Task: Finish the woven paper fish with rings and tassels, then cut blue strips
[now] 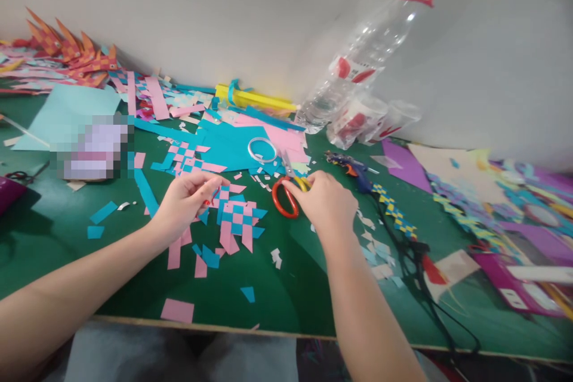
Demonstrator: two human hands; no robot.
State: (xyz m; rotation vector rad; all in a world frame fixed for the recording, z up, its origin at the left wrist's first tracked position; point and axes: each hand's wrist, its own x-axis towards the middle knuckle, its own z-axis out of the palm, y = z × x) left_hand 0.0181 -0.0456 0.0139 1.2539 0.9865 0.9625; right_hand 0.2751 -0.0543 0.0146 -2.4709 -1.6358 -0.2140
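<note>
My left hand (190, 194) is closed in a pinch just above small woven paper pieces in pink and blue check. Something small and red shows at its fingertips, too small to name. My right hand (329, 197) grips scissors (285, 198) by their handles, one red and one yellow, with the blades pointing away from me. A checked woven piece (239, 219) with slanted strip ends lies flat between the hands. A roll of clear tape (262, 150) rests on blue paper sheets (224, 146) beyond the scissors.
A plastic bottle (358, 54) leans by the wall beside wrapped paper cups (358, 119). A glue gun (351, 168) with a black cord lies right of my hand. Paper strips and scraps cover much of the green table (295, 286). Orange woven figures (76, 51) stand back left.
</note>
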